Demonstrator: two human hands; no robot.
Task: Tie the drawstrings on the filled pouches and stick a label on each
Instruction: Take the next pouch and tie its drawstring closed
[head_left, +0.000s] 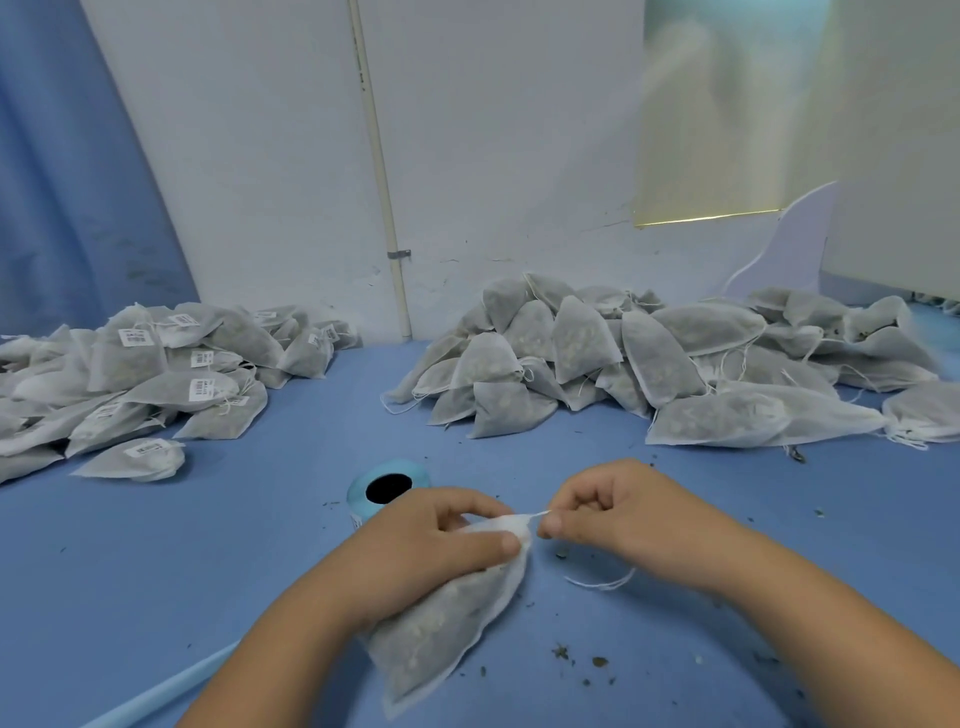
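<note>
Left hand (441, 540) grips the gathered neck of one filled pouch (441, 639), fingers curled round it, thumb pressed on the bunched top. Right hand (613, 512) is just beside the neck and pinches the drawstring (535, 515) between thumb and forefinger, other fingers curled in. The short run of string from neck to pinch looks taut. A loose string tail (602, 583) curls on the bench (260, 545) under the right hand. The pouch body lies on the bench, slanting from the neck toward the camera and partly under the left wrist. It is white mesh with pale chunks showing through, no label visible on the side facing up. Label roll (387, 488), light blue with a dark core, stands right behind the left hand, partly hidden by it. Far left: pile of labelled pouches (145, 379), white barcode stickers facing up on several. Far right, well apart from it: bigger pile of unlabelled pouches (623, 358), drawstrings hanging loose. Dark crumbs (561, 652) are scattered on the bench near the right forearm. A light-blue strip (171, 686) runs along the bottom-left. Behind the bench: white wall with a vertical pipe (384, 182), blue curtain (62, 182) on the left.
</note>
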